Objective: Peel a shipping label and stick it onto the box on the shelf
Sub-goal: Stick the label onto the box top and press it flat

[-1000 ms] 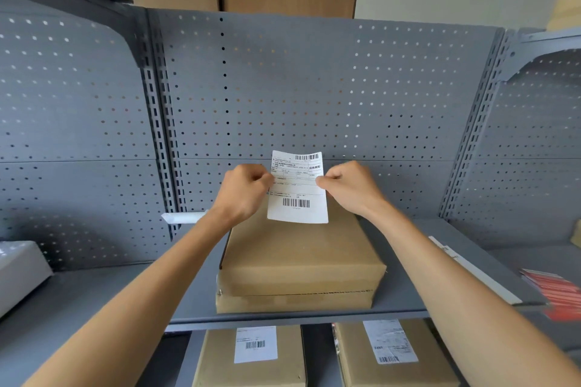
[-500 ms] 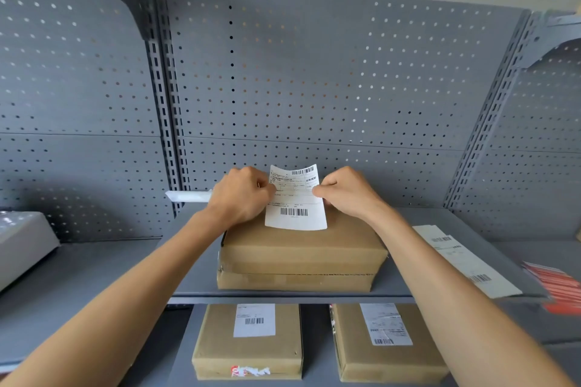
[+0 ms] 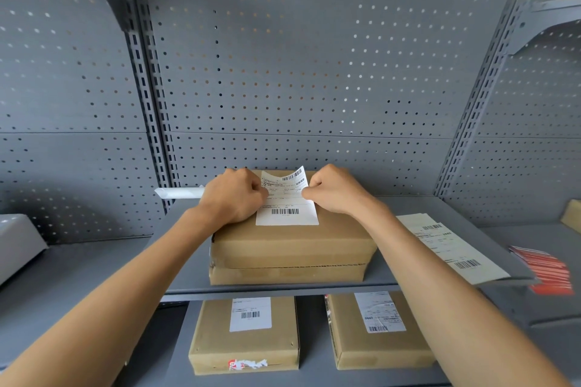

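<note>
A white shipping label (image 3: pixel 286 207) with barcodes lies over the top of a brown cardboard box (image 3: pixel 292 245) on the grey shelf (image 3: pixel 188 276). Its lower part rests flat on the box; its upper edge curls up. My left hand (image 3: pixel 234 198) pinches the label's left edge and my right hand (image 3: pixel 338 192) pinches its right edge. A second flat box lies under the first.
A strip of further labels (image 3: pixel 452 248) lies on the shelf to the right, with red cards (image 3: pixel 547 270) beyond it. Two labelled boxes (image 3: pixel 245 336) (image 3: pixel 377 330) sit on the lower shelf. A perforated grey back panel (image 3: pixel 314 72) stands behind. A white roll (image 3: pixel 179 192) lies at left.
Both hands have lowered the label from upright in the air onto the box top, where its lower part now lies flat. The camera has tilted downwards.
</note>
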A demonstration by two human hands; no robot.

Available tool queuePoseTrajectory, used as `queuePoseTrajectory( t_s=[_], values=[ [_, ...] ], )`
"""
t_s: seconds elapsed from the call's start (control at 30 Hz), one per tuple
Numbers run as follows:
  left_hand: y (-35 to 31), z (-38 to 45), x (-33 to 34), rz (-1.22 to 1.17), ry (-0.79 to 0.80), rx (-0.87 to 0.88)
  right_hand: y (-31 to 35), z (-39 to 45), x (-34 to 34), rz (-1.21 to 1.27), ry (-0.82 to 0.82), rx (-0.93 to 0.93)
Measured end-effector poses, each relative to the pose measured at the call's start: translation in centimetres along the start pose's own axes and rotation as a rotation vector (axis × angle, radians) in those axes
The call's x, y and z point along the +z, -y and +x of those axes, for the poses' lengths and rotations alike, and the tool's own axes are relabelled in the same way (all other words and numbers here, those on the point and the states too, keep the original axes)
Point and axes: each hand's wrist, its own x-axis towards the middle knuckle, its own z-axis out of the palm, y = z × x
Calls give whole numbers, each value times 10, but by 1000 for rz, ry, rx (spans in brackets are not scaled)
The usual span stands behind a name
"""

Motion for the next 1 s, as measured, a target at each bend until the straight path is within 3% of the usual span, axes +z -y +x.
queuePoseTrajectory(
  t_s=[0.67, 0.83, 1.0],
  values=[
    [2, 8, -11, 260, 99, -7, 2, 6, -9, -333, 61, 113],
    [5, 42, -16, 90, 33, -122, 2, 24, -10, -315, -142, 120],
    [-28, 59, 3, 91, 176, -119, 18, 51, 11, -368, -47, 239]
  ],
)
